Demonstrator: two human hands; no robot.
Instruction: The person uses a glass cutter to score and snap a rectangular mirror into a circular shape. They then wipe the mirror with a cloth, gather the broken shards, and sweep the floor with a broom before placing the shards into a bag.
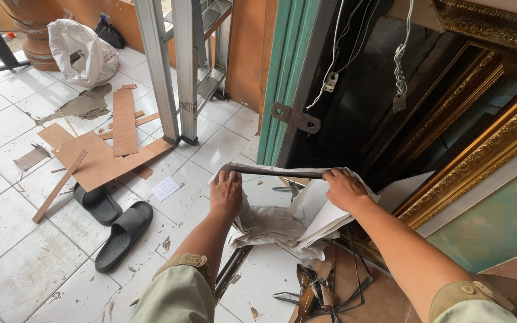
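Note:
My left hand [227, 194] grips the left end of a thin dark strip [276, 172] that runs along the top edge of a bundle of crumpled white paper [306, 218]. At the strip's right end my right hand [343, 189] holds it together with the paper. The paper hangs below both hands, above the white tiled floor [7, 227]. Both forearms reach forward out of khaki sleeves. Behind the strip stands a dark panel in a green door frame [285, 78].
An aluminium ladder [175, 66] stands on the tiles ahead. Brown board offcuts [106, 152] and a pair of black slippers [112, 221] lie at left. A white plastic bag [85, 54] sits far left. Gold ornate frames [486, 149] lean at right. Scrap metal strips [318, 290] lie below.

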